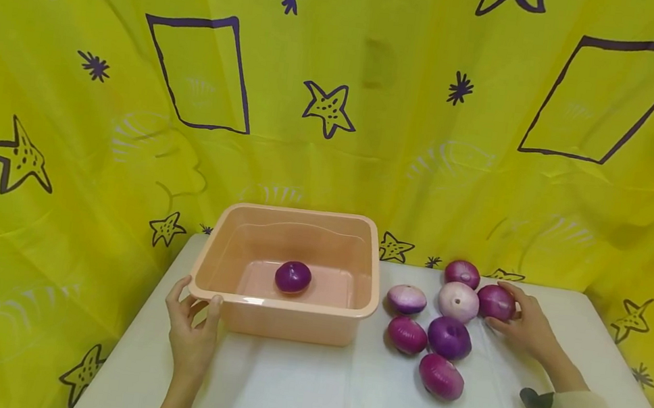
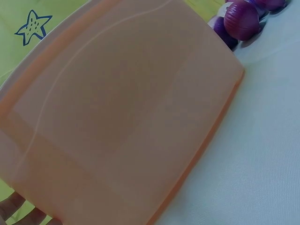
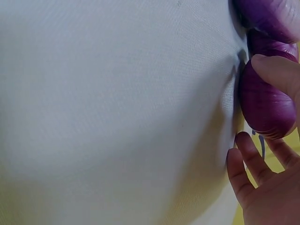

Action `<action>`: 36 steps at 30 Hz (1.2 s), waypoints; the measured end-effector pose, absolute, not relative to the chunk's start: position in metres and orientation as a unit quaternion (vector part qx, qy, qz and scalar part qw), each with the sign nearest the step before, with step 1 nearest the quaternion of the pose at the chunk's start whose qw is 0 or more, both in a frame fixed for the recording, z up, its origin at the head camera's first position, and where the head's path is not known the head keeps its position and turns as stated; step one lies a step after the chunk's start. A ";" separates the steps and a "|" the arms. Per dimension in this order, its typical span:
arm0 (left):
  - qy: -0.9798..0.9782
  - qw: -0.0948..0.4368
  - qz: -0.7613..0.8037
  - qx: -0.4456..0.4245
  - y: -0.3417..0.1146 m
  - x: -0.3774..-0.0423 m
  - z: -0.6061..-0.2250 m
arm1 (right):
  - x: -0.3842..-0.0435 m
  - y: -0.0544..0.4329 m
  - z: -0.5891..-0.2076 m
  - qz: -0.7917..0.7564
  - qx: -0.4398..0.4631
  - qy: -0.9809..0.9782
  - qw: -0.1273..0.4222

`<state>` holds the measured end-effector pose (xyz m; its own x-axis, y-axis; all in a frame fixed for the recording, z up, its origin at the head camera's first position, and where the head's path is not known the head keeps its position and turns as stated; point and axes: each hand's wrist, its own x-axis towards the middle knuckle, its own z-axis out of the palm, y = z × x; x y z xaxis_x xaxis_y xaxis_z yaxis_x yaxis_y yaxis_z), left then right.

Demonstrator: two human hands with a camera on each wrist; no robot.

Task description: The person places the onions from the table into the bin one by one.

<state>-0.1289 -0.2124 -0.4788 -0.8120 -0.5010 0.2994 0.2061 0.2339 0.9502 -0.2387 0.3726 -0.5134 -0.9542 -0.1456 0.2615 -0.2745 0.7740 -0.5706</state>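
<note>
A peach plastic tub stands on the table with one red onion inside it. My left hand holds the tub's near left corner, thumb at the front rim and fingers at the left side. In the left wrist view the tub's wall fills most of the picture, and only some fingertips show. On the right, my right hand has its thumb and fingers around a red onion at the far right of a group. The right wrist view shows the thumb against that onion.
Several other onions lie close together right of the tub, among them a pale one, a dark purple one and a nearest one. A white cloth covers the table. Behind it hangs a yellow patterned curtain.
</note>
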 end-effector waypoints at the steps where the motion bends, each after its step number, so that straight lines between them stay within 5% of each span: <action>1: -0.731 0.290 -0.610 0.102 -0.212 -0.129 -0.479 | -0.239 0.373 -0.513 0.317 0.112 -0.936 0.100; 19: -0.728 0.288 -0.614 0.103 -0.213 -0.128 -0.479 | -0.238 0.375 -0.498 0.283 0.114 -0.948 0.093; 36: -0.727 0.283 -0.616 0.110 -0.212 -0.127 -0.477 | -0.245 0.373 -0.416 0.247 0.165 -0.947 0.123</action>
